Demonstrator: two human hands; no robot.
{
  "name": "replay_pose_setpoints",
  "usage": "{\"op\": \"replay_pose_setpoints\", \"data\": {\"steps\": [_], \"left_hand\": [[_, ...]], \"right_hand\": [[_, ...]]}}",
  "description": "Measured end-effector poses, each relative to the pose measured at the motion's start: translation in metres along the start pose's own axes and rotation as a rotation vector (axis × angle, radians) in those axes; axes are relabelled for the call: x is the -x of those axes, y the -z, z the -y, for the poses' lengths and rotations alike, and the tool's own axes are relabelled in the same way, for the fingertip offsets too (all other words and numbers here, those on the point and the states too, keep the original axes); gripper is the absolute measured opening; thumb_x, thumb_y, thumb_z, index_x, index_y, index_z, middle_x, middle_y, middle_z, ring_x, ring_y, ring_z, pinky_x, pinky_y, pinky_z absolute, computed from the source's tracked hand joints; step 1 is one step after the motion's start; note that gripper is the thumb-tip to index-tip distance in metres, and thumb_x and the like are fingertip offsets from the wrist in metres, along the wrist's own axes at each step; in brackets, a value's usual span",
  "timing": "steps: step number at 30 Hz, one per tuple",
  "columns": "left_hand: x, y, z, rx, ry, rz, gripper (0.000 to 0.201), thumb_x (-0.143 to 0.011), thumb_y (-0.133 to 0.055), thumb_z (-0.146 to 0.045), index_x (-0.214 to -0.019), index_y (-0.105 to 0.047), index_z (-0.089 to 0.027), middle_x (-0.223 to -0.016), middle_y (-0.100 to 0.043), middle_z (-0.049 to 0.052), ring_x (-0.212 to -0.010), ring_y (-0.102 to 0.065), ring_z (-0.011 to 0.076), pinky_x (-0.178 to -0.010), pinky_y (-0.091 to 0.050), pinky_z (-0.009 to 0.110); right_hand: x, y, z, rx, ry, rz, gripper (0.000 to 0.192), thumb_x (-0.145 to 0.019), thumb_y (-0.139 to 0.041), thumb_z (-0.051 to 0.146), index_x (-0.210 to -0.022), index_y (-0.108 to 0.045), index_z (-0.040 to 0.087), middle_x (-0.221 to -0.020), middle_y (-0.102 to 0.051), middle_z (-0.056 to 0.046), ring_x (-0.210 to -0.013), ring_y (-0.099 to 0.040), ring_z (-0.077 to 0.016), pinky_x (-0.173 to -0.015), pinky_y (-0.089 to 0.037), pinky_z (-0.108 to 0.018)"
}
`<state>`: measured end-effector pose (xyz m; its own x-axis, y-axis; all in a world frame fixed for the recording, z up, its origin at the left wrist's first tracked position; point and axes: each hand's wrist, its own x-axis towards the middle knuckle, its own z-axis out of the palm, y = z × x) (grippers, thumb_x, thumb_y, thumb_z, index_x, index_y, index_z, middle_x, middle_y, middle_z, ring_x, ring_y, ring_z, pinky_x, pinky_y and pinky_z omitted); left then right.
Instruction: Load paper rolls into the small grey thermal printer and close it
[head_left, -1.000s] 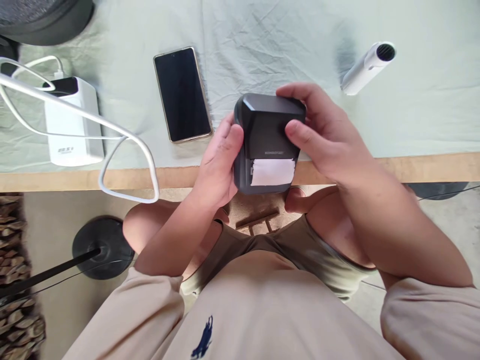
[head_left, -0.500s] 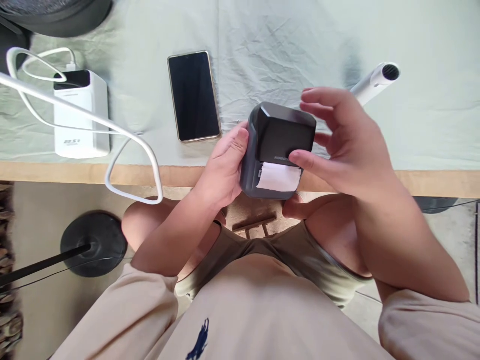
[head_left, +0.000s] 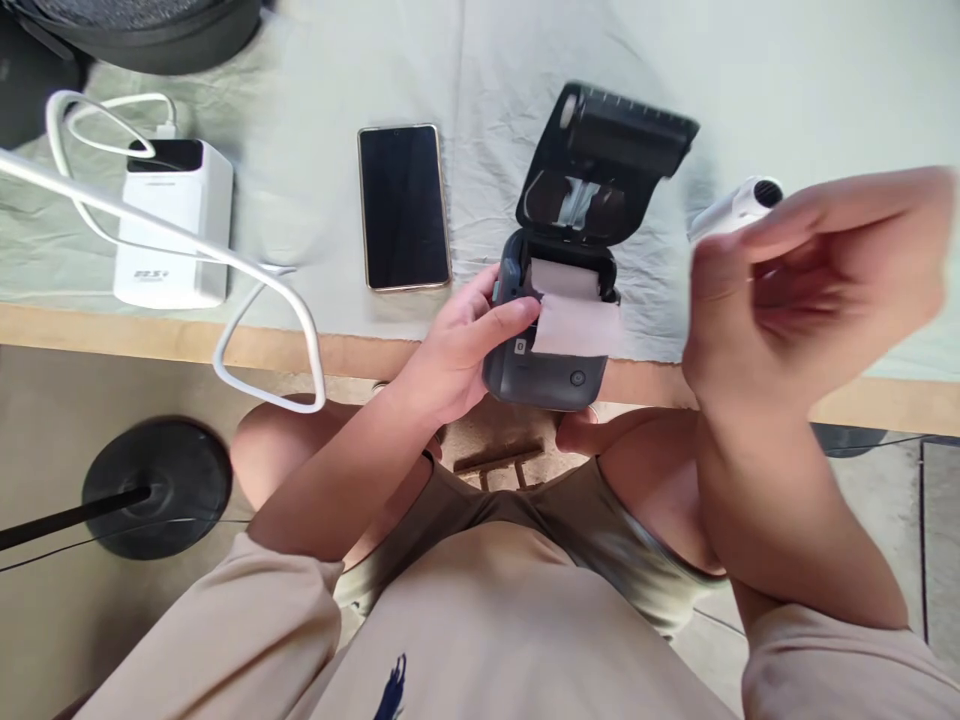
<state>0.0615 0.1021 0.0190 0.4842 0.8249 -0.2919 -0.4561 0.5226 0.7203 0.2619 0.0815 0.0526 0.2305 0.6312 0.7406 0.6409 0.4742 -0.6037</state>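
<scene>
My left hand [head_left: 461, 345] holds a dark grey label printer [head_left: 540, 385] over the table's front edge, its thumb pressed near the paper slot. The printer's black lid [head_left: 611, 165] stands raised and tilted back, showing its inside. A white paper roll lies in the bay, and a strip of white paper [head_left: 577, 328] hangs out over the front panel above a round button. My right hand [head_left: 795, 300] is raised to the right, apart from the printer, fingers curled and smeared by motion. Behind it a white cylindrical device [head_left: 731, 212] with a dark end is partly hidden.
A phone [head_left: 405, 208] with a dark screen lies left of the printer on the pale cloth [head_left: 300, 60]. Further left stands a white power bank [head_left: 169, 235] with a looped white cable [head_left: 225, 258]. A black round object [head_left: 165, 40] sits at the back left.
The printer's lid has gone from closed to raised, baring the paper roll. My right hand has left the printer, moving right and up. My left hand still holds the printer.
</scene>
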Motion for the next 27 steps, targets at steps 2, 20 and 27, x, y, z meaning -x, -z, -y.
{"op": "replay_pose_setpoints", "data": {"steps": [2, 20, 27], "left_hand": [[0.002, 0.001, -0.001, -0.016, 0.005, 0.020, 0.044, -0.088, -0.098, -0.039, -0.121, -0.076, -0.021, -0.112, -0.085, 0.008, -0.109, -0.087, 0.0317, -0.093, -0.072, 0.040], [0.007, -0.001, 0.001, 0.003, -0.018, 0.012, 0.041, -0.096, -0.094, -0.042, -0.128, -0.077, -0.022, -0.115, -0.085, 0.006, -0.115, -0.088, 0.0321, -0.094, -0.074, 0.038], [0.001, -0.009, -0.006, 0.015, -0.023, -0.029, 0.018, -0.100, -0.085, -0.033, -0.106, -0.075, -0.019, -0.106, -0.087, 0.005, -0.117, -0.088, 0.0294, -0.094, -0.074, 0.032]], "right_hand": [[-0.003, 0.006, -0.001, 0.025, 0.010, 0.232, 0.016, -0.100, -0.076, 0.026, -0.089, -0.065, 0.032, -0.078, -0.069, 0.002, -0.066, -0.063, -0.0193, -0.057, -0.044, -0.037], [-0.011, 0.045, 0.005, -0.110, -0.261, 0.491, 0.040, -0.088, -0.091, 0.031, -0.126, -0.086, 0.039, -0.106, -0.085, 0.001, -0.055, -0.058, -0.0145, -0.043, -0.041, -0.037], [0.016, 0.021, -0.083, -0.433, -0.443, 0.239, 0.052, -0.081, -0.103, 0.062, -0.110, -0.071, 0.034, -0.081, -0.066, 0.005, -0.060, -0.058, -0.0150, -0.050, -0.053, -0.033]]}}
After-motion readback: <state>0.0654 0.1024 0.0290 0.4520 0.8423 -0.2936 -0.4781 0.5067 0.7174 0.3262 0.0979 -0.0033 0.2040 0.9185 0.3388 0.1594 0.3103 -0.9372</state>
